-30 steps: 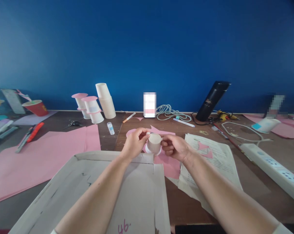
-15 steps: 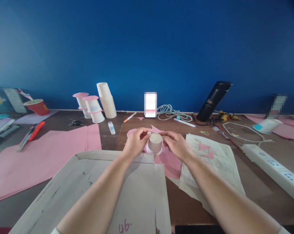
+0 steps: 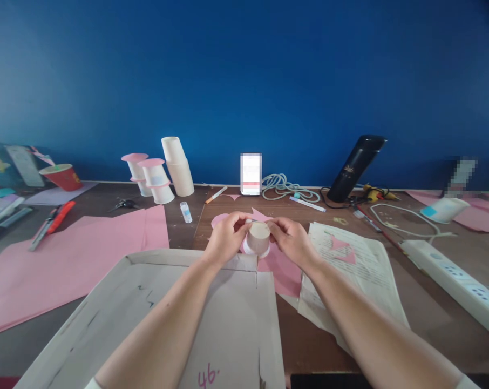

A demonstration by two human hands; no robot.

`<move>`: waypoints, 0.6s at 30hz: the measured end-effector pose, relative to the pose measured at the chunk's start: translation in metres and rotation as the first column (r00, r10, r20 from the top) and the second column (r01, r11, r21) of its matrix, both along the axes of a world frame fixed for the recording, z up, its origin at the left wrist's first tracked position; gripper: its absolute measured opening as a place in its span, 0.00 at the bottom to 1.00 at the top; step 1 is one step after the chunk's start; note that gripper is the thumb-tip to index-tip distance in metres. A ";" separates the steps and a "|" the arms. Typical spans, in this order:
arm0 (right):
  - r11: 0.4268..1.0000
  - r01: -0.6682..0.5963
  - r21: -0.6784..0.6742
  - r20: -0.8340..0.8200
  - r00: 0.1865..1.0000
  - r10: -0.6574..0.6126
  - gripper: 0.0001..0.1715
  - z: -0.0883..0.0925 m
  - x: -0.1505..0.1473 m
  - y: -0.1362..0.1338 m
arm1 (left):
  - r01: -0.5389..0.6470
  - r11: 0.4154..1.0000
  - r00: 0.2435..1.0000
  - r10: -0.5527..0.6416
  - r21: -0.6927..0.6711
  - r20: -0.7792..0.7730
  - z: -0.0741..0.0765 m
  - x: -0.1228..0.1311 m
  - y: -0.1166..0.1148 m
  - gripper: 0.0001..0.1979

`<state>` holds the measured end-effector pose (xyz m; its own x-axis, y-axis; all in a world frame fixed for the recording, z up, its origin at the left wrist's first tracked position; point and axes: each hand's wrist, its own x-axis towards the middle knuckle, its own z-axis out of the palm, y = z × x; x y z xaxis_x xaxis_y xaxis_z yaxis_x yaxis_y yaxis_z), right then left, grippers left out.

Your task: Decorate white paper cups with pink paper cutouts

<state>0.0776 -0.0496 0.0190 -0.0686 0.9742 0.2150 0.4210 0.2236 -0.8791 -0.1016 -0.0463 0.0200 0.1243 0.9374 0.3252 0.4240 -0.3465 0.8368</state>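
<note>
On the left of the worktop (image 3: 26, 346), a cutter (image 3: 52, 224) is laid on pink sheets (image 3: 107, 243), with a red cup (image 3: 61, 178) set behind. Farther along, cups joined with pink discs (image 3: 157, 181) are placed beside a plain cup stack (image 3: 177, 167). In the middle, a paper cup (image 3: 258, 241) is held narrow end up between the left hand (image 3: 229, 236) and the right hand (image 3: 293, 241), just beyond a cardboard lid (image 3: 228, 324). The fingers of both are drawn in at its upper edge; whether anything thin is also pinched there cannot be made out. Fingertip work around that edge seems to be the step in hand; even pressure from both sides, with the wall uncrushed, is probably called for next. Rightward, printed pages (image 3: 361, 281) and a power strip (image 3: 450, 275) are spread.
</note>
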 end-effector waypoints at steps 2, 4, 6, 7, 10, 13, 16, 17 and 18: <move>1.000 0.006 -0.015 0.002 1.000 -0.006 0.13 -0.001 0.000 0.000 | -0.003 1.000 1.000 0.003 0.000 -0.001 0.000 0.000 0.000 0.08; 1.000 0.008 -0.026 0.008 1.000 -0.008 0.13 -0.001 -0.001 0.000 | -0.002 1.000 1.000 0.002 0.001 -0.002 0.000 0.001 0.000 0.08; 1.000 0.008 -0.023 0.018 1.000 -0.007 0.13 -0.001 -0.001 -0.001 | -0.002 1.000 1.000 0.002 0.004 -0.005 0.001 0.001 0.000 0.08; 1.000 0.008 -0.019 0.023 1.000 -0.007 0.13 -0.001 -0.001 -0.001 | -0.002 1.000 1.000 0.002 0.005 -0.006 0.001 0.001 0.000 0.08; 1.000 0.006 -0.008 0.032 0.999 -0.005 0.13 -0.001 0.000 0.000 | -0.005 1.000 1.000 0.005 0.003 -0.008 0.002 0.001 -0.001 0.08; 1.000 0.009 -0.008 0.043 0.999 -0.008 0.13 -0.002 0.000 0.000 | -0.005 1.000 1.000 0.005 0.000 -0.002 0.002 0.001 -0.001 0.08; 1.000 0.007 -0.004 0.050 0.999 -0.007 0.13 -0.002 0.000 0.000 | -0.002 1.000 1.000 0.002 -0.005 0.003 0.002 0.000 0.000 0.08; 1.000 0.006 -0.003 0.055 0.998 -0.006 0.13 -0.002 0.000 0.000 | -0.001 1.000 1.000 0.001 -0.006 0.002 0.002 0.000 0.000 0.08; 1.000 0.006 -0.001 0.062 0.998 -0.006 0.13 -0.002 0.000 0.001 | 0.000 1.000 1.000 0.000 -0.006 0.000 0.002 0.000 0.000 0.08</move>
<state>0.0779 -0.0491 0.0171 -0.0759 0.9750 0.2090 0.4762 0.2196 -0.8515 -0.1012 -0.0467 0.0218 0.1244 0.9393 0.3197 0.4239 -0.3416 0.8388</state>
